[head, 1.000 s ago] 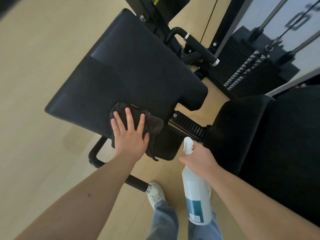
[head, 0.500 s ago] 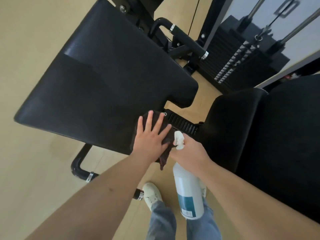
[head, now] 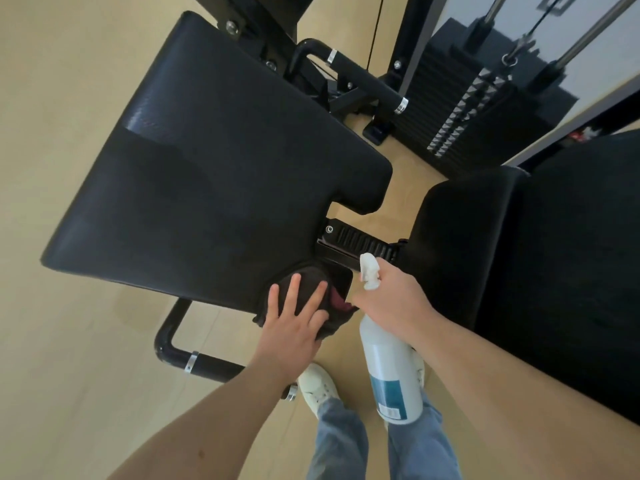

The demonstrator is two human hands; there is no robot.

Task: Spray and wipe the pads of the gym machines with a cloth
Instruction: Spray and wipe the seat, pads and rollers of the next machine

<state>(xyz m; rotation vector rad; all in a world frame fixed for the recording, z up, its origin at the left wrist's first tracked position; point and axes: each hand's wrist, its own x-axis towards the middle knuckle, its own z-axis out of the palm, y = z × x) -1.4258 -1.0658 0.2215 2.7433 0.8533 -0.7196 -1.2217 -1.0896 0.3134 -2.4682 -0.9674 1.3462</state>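
A large black seat pad (head: 214, 174) fills the middle of the head view. At its near right corner lies a dark cloth (head: 337, 299), and my left hand (head: 294, 323) presses flat on it with fingers spread. My right hand (head: 391, 299) grips the neck of a white spray bottle (head: 391, 368) with a teal label, hanging beside the cloth, nozzle pointing up. A second black pad (head: 460, 244) stands to the right, joined by a ribbed black rail (head: 363, 242).
A black tubular handle (head: 180, 355) juts out under the seat near my white shoe (head: 317, 386). Behind stand a padded grip bar (head: 367, 81), a weight stack (head: 467, 109) and steel guide rods. Tan floor lies to the left.
My left hand slid the cloth from the pad's front edge rightward to its near right corner. The right hand with the bottle stayed close beside it.
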